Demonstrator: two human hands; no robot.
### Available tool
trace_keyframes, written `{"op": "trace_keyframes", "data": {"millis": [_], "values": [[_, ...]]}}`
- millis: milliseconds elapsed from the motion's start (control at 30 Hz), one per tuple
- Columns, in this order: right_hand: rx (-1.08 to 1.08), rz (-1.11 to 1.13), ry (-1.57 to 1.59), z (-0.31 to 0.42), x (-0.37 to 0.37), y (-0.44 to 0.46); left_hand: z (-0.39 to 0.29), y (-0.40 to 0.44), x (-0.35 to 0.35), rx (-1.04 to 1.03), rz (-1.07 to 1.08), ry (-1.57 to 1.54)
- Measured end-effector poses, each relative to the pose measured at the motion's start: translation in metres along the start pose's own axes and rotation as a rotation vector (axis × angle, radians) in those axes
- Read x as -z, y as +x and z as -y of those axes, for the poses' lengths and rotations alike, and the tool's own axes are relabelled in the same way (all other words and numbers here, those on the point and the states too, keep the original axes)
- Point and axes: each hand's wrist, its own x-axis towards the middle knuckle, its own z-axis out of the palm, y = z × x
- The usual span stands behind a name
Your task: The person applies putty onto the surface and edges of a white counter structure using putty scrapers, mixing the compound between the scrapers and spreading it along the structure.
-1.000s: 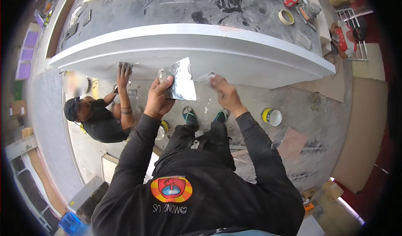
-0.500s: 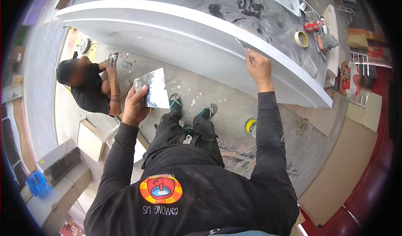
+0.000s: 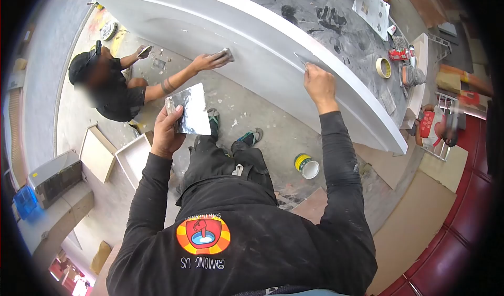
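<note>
My left hand grips a shiny flat metal plate with its thumb on top; a greyish smear shows near the plate's left edge. My right hand pinches a small putty knife, its blade against or very close to the side of a long white-edged panel. Most of the knife's handle is hidden in my fingers. Left of my right hand, a co-worker's hand presses a sanding block on the panel's grey face.
A co-worker crouches at left, a small block in the other hand. An open can stands on the floor near my feet. Masking tape, a red can and a sander sit on the grey top. Another person is at far right.
The co-worker has reached out and set the sanding block on the panel. My right hand has moved slightly with the putty knife along the panel. My view has shifted a little.
</note>
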Motion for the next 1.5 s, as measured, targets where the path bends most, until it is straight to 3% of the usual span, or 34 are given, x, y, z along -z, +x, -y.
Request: {"op": "trace_keyframes", "data": {"millis": [167,267,333,400,467,633,700,767,833,900,933,1000,1100,1200,1267,1367,1500], "values": [[0.026,-0.104,0.126,-0.001,-0.002,-0.001,0.002,-0.002,-0.002,0.006,-0.008,-0.007],[0.032,0.060,0.119,0.009,-0.004,-0.003,0.015,0.012,-0.014,0.055,0.015,-0.007],[-0.063,-0.079,0.539,0.043,0.019,-0.028,0.025,0.022,-0.036,0.112,-0.014,-0.034],[0.138,-0.223,0.815,0.076,0.029,-0.052,0.041,0.035,-0.056,0.195,-0.008,-0.051],[0.261,-0.229,0.761,0.104,0.040,-0.075,0.058,0.046,-0.079,0.268,0.017,-0.087],[0.266,-0.352,0.717,0.110,0.004,-0.112,0.066,0.056,-0.117,0.294,0.113,-0.032],[0.110,-0.258,0.556,0.085,-0.008,-0.126,0.061,0.058,-0.123,0.277,0.156,0.015],[0.091,-0.221,0.442,0.046,-0.027,-0.136,0.038,0.054,-0.135,0.250,0.276,-0.027],[-0.539,-0.505,0.550,0.028,-0.034,-0.137,0.016,0.053,-0.141,0.216,0.302,-0.006],[-0.801,-0.757,0.448,0.006,-0.030,-0.118,0.000,0.058,-0.130,0.159,0.371,0.011],[-0.811,-0.759,0.450,0.004,-0.027,-0.105,-0.008,0.061,-0.118,0.159,0.329,0.050],[-0.930,-1.020,0.450,0.001,-0.026,-0.080,-0.022,0.062,-0.100,0.142,0.294,0.064],[-1.063,-1.194,0.580,0.007,-0.049,-0.038,-0.044,0.059,-0.067,0.110,0.223,0.109],[-1.040,-1.185,0.542,0.053,-0.079,0.008,-0.064,0.054,-0.032,0.105,0.137,0.128],[-1.099,-1.252,0.733,0.099,-0.085,0.046,-0.075,0.052,-0.008,0.076,0.103,0.144],[-1.200,-1.152,0.756,0.159,-0.104,0.096,-0.090,0.047,0.013,0.030,0.064,0.153],[-1.070,-1.095,1.061,0.237,-0.133,0.148,-0.113,0.045,0.028,-0.010,0.058,0.167]]}}
